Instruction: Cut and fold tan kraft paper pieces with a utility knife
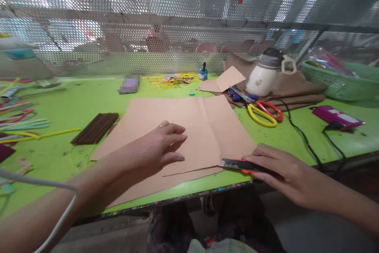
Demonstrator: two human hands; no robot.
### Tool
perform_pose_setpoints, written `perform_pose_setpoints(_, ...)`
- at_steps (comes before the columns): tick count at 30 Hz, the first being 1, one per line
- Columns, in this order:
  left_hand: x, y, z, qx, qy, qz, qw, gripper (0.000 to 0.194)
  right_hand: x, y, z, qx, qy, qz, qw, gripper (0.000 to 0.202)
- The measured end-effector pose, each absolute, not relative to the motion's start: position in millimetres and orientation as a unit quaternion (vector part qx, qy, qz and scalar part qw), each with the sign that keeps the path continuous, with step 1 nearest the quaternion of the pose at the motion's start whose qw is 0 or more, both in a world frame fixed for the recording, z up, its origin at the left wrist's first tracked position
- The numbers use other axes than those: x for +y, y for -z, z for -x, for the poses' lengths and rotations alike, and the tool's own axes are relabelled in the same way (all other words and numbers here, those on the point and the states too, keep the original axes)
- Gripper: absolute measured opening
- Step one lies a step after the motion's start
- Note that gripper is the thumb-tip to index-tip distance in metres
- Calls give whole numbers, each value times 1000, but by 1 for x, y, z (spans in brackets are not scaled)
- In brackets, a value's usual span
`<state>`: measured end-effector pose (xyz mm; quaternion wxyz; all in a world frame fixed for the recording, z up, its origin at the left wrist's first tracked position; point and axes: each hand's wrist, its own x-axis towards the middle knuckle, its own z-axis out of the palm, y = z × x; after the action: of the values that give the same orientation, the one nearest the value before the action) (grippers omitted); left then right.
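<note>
A large sheet of tan paper (177, 115) with a fold line lies on the green table. Along its lower right part runs a cut from the right edge toward the middle. My right hand (281, 174) is closed round small black and red snips (242, 165), whose tips are at the right end of that cut. My left hand (167, 144) is over the middle of the paper, palm down, fingers a little curled and apart, holding nothing; a ring is on one finger.
Brown sticks (96, 128) lie left of the paper, pipe cleaners (26, 122) farther left. Behind are scraps (176, 80), a blue bottle (203, 72) and a white jug (262, 75). Scissors (263, 114), a magenta device (337, 117) with cables and a green basket (340, 81) are right.
</note>
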<state>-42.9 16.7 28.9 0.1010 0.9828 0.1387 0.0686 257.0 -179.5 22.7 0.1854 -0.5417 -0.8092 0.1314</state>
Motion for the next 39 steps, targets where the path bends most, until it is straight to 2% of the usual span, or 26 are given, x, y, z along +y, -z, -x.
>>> perform_pose_setpoints(6,18,-29,43,140,-64,-982,107,40,-189,-21,-260,-805,-116,547,196,34)
perform_pose_setpoints(18,19,-29,43,139,-53,-984,99,42,-185,-21,-253,-805,-162,545,167,31)
perform_pose_setpoints(24,17,-30,43,133,-58,-985,92,42,-175,-23,-242,-805,-174,538,179,27)
perform_pose_setpoints(30,16,-30,43,130,-66,-985,92,40,-179,-26,-244,-800,-189,549,149,28)
perform_pose_setpoints(39,16,-31,43,112,-76,-987,88,37,-162,-26,-228,-817,-186,525,149,31)
